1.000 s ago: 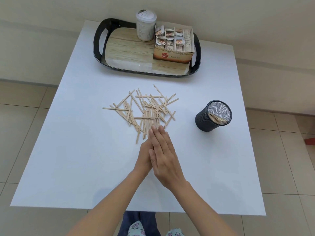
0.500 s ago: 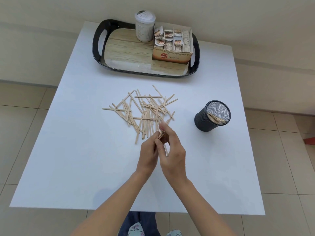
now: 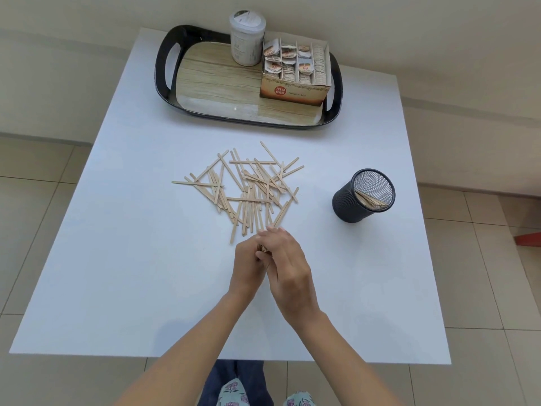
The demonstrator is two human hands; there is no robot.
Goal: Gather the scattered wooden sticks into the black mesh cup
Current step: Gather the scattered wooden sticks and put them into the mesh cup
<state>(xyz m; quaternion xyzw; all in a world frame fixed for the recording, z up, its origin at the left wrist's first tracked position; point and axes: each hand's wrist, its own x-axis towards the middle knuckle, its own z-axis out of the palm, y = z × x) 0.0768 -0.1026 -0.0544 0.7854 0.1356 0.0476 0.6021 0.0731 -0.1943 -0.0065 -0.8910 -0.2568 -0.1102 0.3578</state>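
A loose pile of pale wooden sticks (image 3: 248, 189) lies on the middle of the white table (image 3: 131, 259). The black mesh cup (image 3: 361, 197) stands to the right of the pile, tilted towards me, with several sticks inside. My left hand (image 3: 247, 266) and my right hand (image 3: 288, 268) are pressed together just below the pile's near edge. Between them they close on a small bundle of sticks (image 3: 263, 249); only its tips show between the fingers.
A black tray (image 3: 164, 80) with a wood-look base sits at the far side of the table. It holds a white lidded jar (image 3: 247, 39) and an open box of tea bags (image 3: 295, 73). Tiled floor surrounds the table.
Both hands lay flat at the pile's edge, then lifted and picked up a few sticks. Now they have drawn slightly back and closed around the bundle.
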